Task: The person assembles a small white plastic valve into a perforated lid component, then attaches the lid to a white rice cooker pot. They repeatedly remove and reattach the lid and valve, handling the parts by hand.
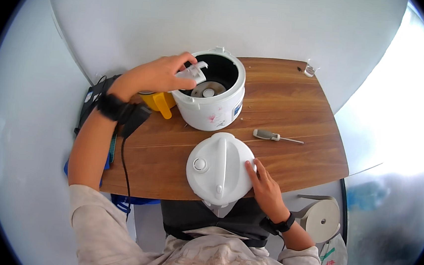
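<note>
A white rice cooker body [206, 112] with a flower print stands on the table, its top uncovered. Inside, the dark wall and the round heating plate [208, 89] show; no inner pot is in it. My left hand [169, 73] reaches over the cooker's left rim, closed on a small translucent plastic piece [192, 73], perhaps a condensation cup. The white cooker lid [236, 177] lies handle side up at the table's near edge. At its right rim, my right hand [266, 190] grips it with the fingertips on top; the thumb is hidden.
A screwdriver [271, 135] lies right of the cooker. A yellow-handled jug [162, 103] sits under my left forearm, near dark bags on the left. A small clear cup [310, 69] stands at the far right corner of the wooden table [293, 106]. Below right is a beige stool [320, 221].
</note>
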A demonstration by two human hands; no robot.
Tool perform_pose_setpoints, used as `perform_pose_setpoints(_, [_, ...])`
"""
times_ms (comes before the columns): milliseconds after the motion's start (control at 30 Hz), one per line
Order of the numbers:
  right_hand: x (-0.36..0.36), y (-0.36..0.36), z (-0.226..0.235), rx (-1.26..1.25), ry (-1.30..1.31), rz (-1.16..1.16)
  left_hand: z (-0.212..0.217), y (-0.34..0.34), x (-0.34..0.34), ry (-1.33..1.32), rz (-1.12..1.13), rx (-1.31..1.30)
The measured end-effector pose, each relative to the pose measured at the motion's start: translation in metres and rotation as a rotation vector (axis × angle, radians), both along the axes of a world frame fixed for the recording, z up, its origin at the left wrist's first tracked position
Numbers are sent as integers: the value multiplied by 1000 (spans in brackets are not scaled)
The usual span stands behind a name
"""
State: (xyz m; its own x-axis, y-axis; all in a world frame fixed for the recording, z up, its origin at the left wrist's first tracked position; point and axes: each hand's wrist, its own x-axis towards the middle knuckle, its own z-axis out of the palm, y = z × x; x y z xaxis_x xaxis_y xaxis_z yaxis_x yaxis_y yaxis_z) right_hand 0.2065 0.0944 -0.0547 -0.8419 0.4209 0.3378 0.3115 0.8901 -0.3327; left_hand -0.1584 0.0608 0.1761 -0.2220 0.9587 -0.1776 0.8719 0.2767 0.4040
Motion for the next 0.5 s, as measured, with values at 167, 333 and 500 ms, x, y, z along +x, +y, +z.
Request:
perform_pose_setpoints(167, [4, 3, -3, -50, 38, 21, -31, 62, 0, 209, -58, -253])
perform_pose_setpoints(333, [6, 5, -10, -89, 67, 30, -52, 80, -10, 208, -13, -454])
perform_pose_setpoints(500, [10, 10, -7, -99, 70, 27, -57, 88, 0, 173, -11, -523])
